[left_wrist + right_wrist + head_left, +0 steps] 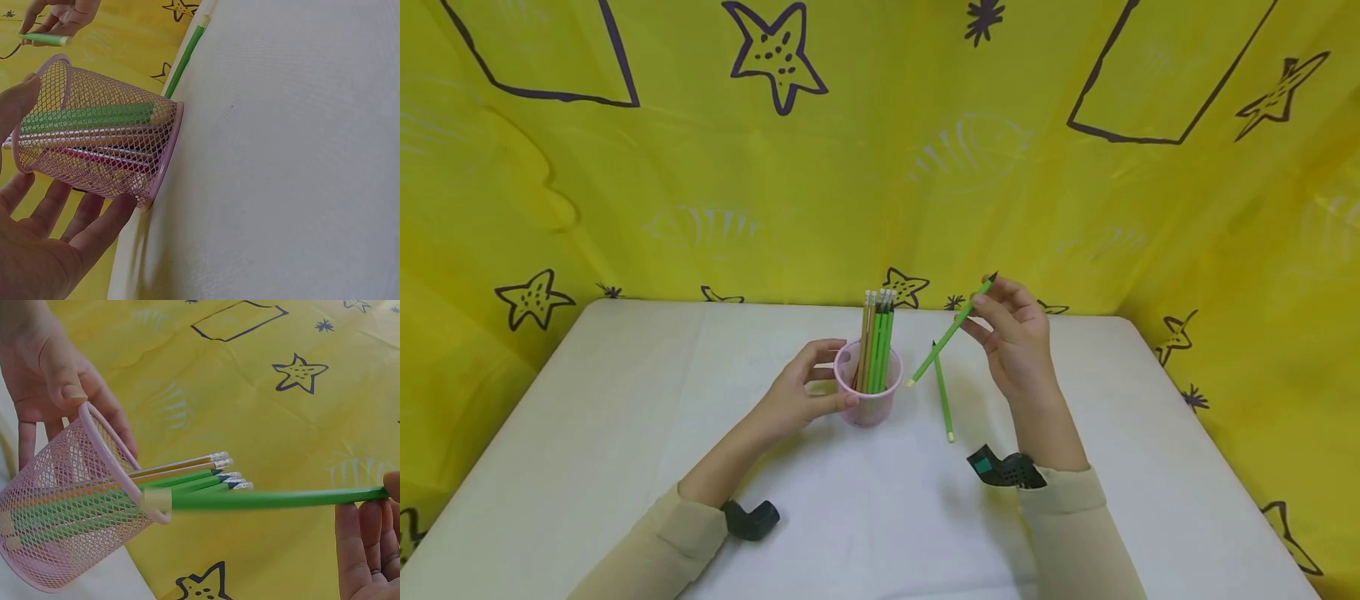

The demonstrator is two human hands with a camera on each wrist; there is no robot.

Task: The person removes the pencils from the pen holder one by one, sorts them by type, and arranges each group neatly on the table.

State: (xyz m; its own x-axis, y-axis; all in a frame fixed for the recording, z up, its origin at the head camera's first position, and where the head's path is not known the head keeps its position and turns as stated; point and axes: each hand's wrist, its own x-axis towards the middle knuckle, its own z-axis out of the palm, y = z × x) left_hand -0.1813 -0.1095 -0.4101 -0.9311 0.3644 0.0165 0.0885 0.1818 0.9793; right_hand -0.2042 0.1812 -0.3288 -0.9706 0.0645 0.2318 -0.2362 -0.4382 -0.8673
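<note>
Green pencil (262, 500) in right-hand fingers (353, 547)

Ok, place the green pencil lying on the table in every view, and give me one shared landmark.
Head: green pencil just right of centre, below mid-height.
Left wrist: top, near the middle, just above the base of the pink mesh cup in the picture.
Right wrist: not visible.
Shared landmark: pink mesh cup, held by the left hand.

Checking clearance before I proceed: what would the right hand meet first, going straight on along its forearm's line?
Probably the yellow, starfish-printed backdrop sheet ahead of the right hand; depth is unclear.
</note>
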